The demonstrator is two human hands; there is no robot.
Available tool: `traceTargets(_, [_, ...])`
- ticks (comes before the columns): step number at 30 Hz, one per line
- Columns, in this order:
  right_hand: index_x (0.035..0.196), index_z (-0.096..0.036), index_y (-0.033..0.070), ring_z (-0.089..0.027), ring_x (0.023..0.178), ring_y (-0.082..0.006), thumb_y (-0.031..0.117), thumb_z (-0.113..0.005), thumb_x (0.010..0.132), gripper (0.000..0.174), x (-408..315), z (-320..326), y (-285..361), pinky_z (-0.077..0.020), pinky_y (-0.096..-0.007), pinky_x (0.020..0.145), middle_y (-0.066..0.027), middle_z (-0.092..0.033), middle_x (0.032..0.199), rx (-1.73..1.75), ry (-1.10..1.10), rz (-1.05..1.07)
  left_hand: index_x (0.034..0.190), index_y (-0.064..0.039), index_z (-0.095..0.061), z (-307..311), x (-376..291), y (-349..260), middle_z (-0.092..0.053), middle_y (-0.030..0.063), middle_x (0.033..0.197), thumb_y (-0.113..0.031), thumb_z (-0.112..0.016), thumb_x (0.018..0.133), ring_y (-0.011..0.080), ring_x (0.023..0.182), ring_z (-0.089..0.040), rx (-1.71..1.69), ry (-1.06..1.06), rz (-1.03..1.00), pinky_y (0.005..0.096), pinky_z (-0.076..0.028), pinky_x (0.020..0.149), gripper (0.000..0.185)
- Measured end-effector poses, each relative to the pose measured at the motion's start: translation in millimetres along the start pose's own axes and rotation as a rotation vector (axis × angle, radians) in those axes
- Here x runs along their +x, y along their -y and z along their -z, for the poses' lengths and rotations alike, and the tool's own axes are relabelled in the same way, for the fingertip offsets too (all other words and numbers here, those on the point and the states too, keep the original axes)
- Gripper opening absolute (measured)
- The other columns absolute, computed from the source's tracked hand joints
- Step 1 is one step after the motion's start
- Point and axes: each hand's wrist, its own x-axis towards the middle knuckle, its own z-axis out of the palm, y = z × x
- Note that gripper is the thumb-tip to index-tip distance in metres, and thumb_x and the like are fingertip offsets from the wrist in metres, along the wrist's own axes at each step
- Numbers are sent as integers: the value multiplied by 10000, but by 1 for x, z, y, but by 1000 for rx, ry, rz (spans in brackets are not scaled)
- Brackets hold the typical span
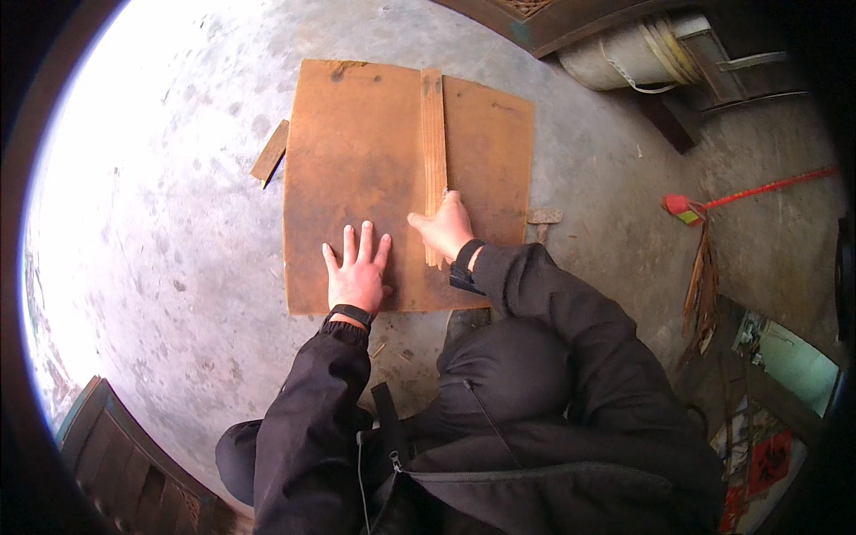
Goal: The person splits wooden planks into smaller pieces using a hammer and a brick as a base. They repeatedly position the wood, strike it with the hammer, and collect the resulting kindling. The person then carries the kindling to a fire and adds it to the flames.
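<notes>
A worn brown wooden board (354,147) lies flat on the concrete floor before my knees. Along it, right of the middle, runs a narrow wooden strip (433,134) that stretches from the far edge to near my wrist. My right hand (448,224) grips this strip near its close end, thumb on the left side and fingers partly hidden. Palm down on the board, my left hand (358,274) presses with spread fingers and holds nothing. Just past the board's right edge is a hammer (545,215), its handle partly covered by my sleeve.
A short wood offcut (271,152) lies by the board's left edge. At the upper right a pale bucket (622,60) rests on its side near dark wooden furniture (495,20). A red-handled broom (699,287) is to the right; a wooden door panel (127,461) stands lower left.
</notes>
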Motion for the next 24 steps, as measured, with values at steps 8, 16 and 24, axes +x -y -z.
traceTargets(8, [1000, -524, 36, -545, 525, -177, 42, -658, 819, 225, -2, 26, 8, -476, -313, 503, -46, -585, 782, 520, 244, -84, 1613, -270, -324, -3, 0, 1, -201, 87, 1710, -422, -862, 761, 361, 1570, -191, 10, -19, -4, 705, -224, 1187, 1020])
traceTargets(16, [866, -462, 171, -461, 530, -80, 8, -579, 895, 203, 4, 64, -4, -379, -262, 465, 44, -475, 719, 961, 616, -317, 1603, -263, -338, -5, 0, 1, -214, 90, 1704, -409, -868, 751, 366, 1564, -202, 13, -40, -12, 712, -229, 1182, 1014])
traceTargets(24, [839, -502, 172, -436, 503, -49, 7, -547, 912, 186, 12, 89, -18, -378, -222, 417, 56, -386, 680, 1421, 946, -392, 1603, -262, -341, -5, 0, 2, -220, 91, 1701, -404, -861, 762, 365, 1565, -202, -6, -53, -17, 711, -232, 1182, 999])
